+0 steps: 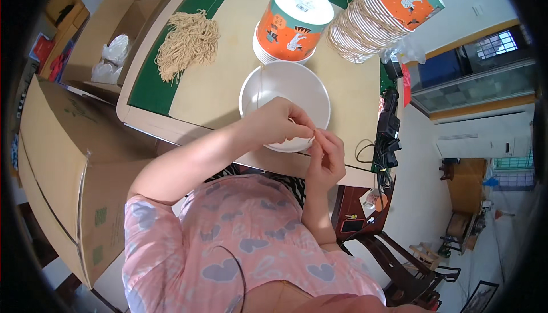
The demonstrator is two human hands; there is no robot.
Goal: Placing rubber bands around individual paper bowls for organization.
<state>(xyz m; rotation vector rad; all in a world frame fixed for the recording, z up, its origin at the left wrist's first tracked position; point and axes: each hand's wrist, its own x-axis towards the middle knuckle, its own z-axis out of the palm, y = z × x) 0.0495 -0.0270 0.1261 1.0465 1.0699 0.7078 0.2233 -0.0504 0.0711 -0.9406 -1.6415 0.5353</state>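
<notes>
A white paper bucket (pixel 285 79) stands at the table's near edge, its open mouth toward me. A thin beige cord (pixel 258 87) hangs inside from its far rim. Over the bucket's near rim, my left hand (pixel 279 122) is closed in a pinch. My right hand (pixel 326 159) meets it there, thumb and fingers also pinched. Between the fingertips a small bit of what appears to be the cord shows; the rest is hidden by the fingers.
Beyond stand upside-down orange-and-green printed buckets (pixel 290 34). A tilted stack of corded buckets (pixel 371 19) is at the far right, and a pile of beige cords (pixel 188 45) at the left. Black adapters and cables (pixel 389 127) line the right edge. Large cardboard boxes (pixel 57 124) stand left.
</notes>
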